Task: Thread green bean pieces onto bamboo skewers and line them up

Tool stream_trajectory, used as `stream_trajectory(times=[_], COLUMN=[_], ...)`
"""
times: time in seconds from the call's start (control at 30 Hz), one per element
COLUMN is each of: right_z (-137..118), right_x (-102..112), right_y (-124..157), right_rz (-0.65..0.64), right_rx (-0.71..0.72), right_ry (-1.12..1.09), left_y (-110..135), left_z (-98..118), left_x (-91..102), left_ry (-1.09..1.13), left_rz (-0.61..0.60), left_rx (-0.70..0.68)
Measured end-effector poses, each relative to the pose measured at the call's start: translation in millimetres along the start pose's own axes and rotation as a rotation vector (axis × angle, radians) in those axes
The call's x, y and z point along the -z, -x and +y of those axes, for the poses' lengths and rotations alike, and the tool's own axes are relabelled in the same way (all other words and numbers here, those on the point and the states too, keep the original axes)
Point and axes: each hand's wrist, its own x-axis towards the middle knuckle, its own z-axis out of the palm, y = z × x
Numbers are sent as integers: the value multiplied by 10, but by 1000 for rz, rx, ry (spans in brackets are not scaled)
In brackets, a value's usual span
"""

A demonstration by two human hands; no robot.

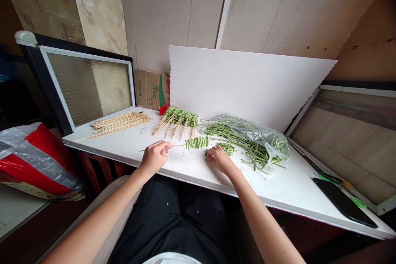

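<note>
My left hand (154,157) is closed around the lower part of a bamboo skewer (177,145), whose thin end sticks out to the left. Short cut pieces of green long bean (197,142) sit side by side across the skewer's far half, just above the table. At the small pile of cut bean pieces (227,148), my right hand (219,157) has its fingers curled together; what lies between the fingertips is hidden. Finished-looking bean skewers (182,117) are stacked behind, their bare sticks pointing toward me.
Loose bamboo skewers (122,123) lie at the left of the white table (185,169). A clear plastic bag (247,128) of long beans spreads right of centre. A black phone (343,202) lies at the right edge. A cardboard box (151,90) and white board (241,86) stand behind.
</note>
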Motion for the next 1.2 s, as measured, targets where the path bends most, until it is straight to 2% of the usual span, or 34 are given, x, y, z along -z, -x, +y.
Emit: stream_trajectory(times=[0.17, 0.3, 0.4, 0.5, 0.63, 0.73, 0.97, 1.2], right_z=[-80, -80, -61, -82, -193, -285, -368, -330], right_x=[6, 73, 176, 291, 392, 422, 408, 365], right_y=[-12, -34, -59, -74, -73, -71, -72, -75], right_rz=[-45, 42, 187, 287, 281, 265, 176, 176], right_rx=[6, 1, -29, -126, -195, -211, -190, -219], right_ry=[-65, -200, -449, -761, -1194, -1394, -1509, -1618], left_y=[12, 13, -1, -16, -16, -4, 15, 10], left_z=[-15, -44, -49, -39, -29, -30, -29, -11], left_x=[-8, -8, 7, 22, 19, 7, -9, -13], left_ry=[-1, 11, 17, 17, 12, 2, -4, -1], left_rz=[-10, -5, 14, 31, 35, 34, 23, 36], left_rx=[-5, 1, -1, 0, -1, -7, -5, -2])
